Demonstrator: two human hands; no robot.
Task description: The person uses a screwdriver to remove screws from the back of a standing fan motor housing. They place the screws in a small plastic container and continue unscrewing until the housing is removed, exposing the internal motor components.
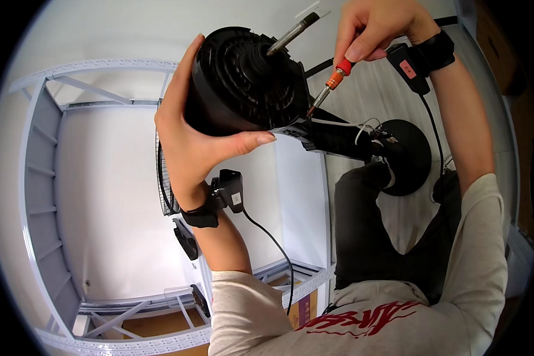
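Observation:
My left hand (187,136) is wrapped round the black motor housing (219,95) of a stand fan, thumb along its lower edge. A metal shaft (292,34) with a dark tip sticks out of the housing towards the upper right. My right hand (377,32) pinches the red end of a screwdriver (336,77) with an orange collar. Its tip meets the lower right edge of the housing, where the fan's black neck (338,136) joins. Whether it sits in a screw is too small to tell. Thin loose wires (368,126) lie by the neck's far end.
The fan's round black base (412,160) stands on the floor beside my legs. A white metal shelf (124,202) fills the left. A wire fan grille (162,172) and a black part (185,239) lie behind my left arm. Corded black boxes (230,190) are strapped to both wrists.

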